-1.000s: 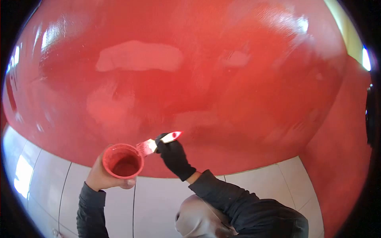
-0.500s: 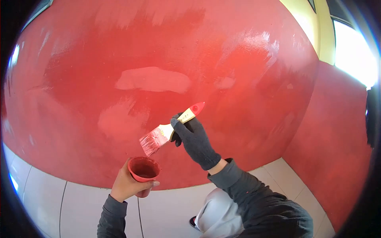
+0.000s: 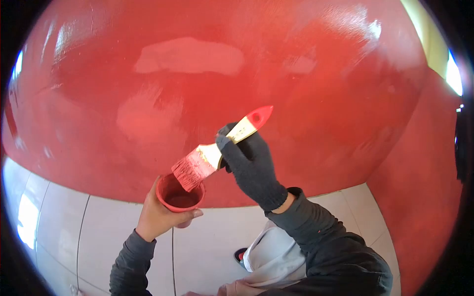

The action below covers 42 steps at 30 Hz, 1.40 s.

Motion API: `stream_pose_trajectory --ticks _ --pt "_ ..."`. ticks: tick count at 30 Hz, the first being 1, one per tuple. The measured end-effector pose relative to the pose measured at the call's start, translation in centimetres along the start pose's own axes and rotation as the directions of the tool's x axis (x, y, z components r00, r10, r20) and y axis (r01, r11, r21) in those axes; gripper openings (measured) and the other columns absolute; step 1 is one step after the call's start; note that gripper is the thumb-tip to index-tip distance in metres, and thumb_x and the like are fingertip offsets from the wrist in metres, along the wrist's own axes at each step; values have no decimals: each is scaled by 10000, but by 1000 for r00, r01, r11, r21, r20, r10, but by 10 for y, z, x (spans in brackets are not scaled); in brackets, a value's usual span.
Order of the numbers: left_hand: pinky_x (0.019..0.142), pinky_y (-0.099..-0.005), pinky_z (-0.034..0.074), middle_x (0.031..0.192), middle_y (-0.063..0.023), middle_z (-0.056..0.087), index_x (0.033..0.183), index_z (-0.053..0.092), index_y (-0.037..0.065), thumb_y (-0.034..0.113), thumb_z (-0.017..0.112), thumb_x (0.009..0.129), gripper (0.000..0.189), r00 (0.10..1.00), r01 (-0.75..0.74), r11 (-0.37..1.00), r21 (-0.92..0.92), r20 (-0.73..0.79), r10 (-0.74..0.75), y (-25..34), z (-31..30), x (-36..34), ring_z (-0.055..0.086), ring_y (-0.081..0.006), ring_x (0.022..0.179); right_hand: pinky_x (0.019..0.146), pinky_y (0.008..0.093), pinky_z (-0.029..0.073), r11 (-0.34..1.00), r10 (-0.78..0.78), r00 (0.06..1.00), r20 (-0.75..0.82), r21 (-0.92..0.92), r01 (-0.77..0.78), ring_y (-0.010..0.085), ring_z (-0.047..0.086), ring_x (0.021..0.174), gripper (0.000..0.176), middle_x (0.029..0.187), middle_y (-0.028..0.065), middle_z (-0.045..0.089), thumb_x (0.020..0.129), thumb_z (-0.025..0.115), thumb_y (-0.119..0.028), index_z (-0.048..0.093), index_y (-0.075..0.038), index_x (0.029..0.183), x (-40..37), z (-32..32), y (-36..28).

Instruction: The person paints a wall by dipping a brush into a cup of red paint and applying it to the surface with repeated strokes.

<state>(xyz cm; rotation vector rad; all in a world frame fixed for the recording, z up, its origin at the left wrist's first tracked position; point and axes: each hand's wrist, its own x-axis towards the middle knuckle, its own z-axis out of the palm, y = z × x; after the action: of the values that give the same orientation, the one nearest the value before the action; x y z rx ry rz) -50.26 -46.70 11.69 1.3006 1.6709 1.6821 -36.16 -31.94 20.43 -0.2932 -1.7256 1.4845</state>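
Observation:
My left hand (image 3: 157, 213), bare, wraps round a red cup (image 3: 200, 200) whose inside is coated with red paint (image 3: 180, 199). In my right hand (image 3: 252, 165), which wears a dark knitted glove, is a paintbrush (image 3: 210, 154) with a pale handle and a red tip. Its handle points up and right. The red-stained bristles (image 3: 190, 171) slant down to the left and overlap the cup's far rim, over its mouth.
A red wall (image 3: 306, 133) fills the view ahead, with glossy wet areas and paler patches (image 3: 190, 56). It meets another red wall (image 3: 419, 197) at the right corner. Light floor tiles (image 3: 113, 232) lie below, with a shoe (image 3: 240, 257) and a light trouser leg (image 3: 276, 251).
The paintbrush has come down to the cup, its bristles now over the mouth instead of above the rim. The view has tilted lower, showing more floor.

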Motion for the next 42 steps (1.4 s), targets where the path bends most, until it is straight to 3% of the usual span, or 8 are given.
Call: stream_pose_trajectory --ticks 16,20,25,27,31,32,35,42 --pt "917 -338 484 1156 -92 588 1246 447 11 194 929 549 867 996 82 991 -102 54 -77 -17 27 -3 578 -180 1074 635 229 492 992 -42 995 93 -114 53 61 556 774 134 877 37 578 924 586 -70 537 8 1021 6 -18 26" --pt "928 -339 476 1169 -100 584 1248 449 16 217 936 542 881 999 41 998 -46 34 -39 -19 22 -5 571 -181 1091 602 245 475 978 -179 984 -7 -109 177 70 584 665 103 752 44 631 885 623 -96 595 -7 928 5 -10 23" --pt "988 -360 446 1254 -96 535 1320 405 38 244 954 515 995 996 72 997 -17 59 -71 -18 19 6 524 -184 1167 584 251 495 946 -164 980 110 -263 188 108 648 694 139 783 86 666 870 653 -88 607 13 954 16 -9 23" --pt "991 -362 443 1258 -99 534 1329 398 36 270 957 510 1020 997 28 999 -42 76 -25 -18 18 4 523 -197 1172 588 261 503 875 -328 922 208 -302 379 136 659 691 156 805 93 666 858 672 -88 614 14 960 17 -9 27" --pt "939 -351 466 1194 -106 568 1260 456 29 289 940 531 913 999 -27 1000 -1 31 27 -21 19 4 565 -208 1110 586 217 487 902 -165 962 219 -360 237 90 582 719 186 906 61 609 893 616 -85 570 21 1038 10 -10 9" --pt "939 -351 466 1194 -106 568 1260 456 29 289 940 531 913 999 -21 1000 0 26 21 -21 20 4 565 -208 1110 584 222 480 845 -241 929 282 -410 344 91 581 707 188 895 61 613 889 619 -91 572 20 1033 13 -14 12" --pt "935 -349 465 1194 -105 566 1258 460 30 296 944 521 920 999 -48 999 -3 17 48 -22 20 1 565 -212 1104 574 235 476 872 -101 940 326 -427 241 84 581 704 161 863 48 622 882 622 -85 584 9 1007 9 -5 14" --pt "923 -346 474 1204 -114 559 1280 452 34 336 953 497 977 989 -147 989 21 -6 147 -25 23 -5 569 -233 1103 580 251 486 809 -98 891 444 -486 331 122 632 637 149 759 82 659 836 672 -81 618 12 939 7 0 33"
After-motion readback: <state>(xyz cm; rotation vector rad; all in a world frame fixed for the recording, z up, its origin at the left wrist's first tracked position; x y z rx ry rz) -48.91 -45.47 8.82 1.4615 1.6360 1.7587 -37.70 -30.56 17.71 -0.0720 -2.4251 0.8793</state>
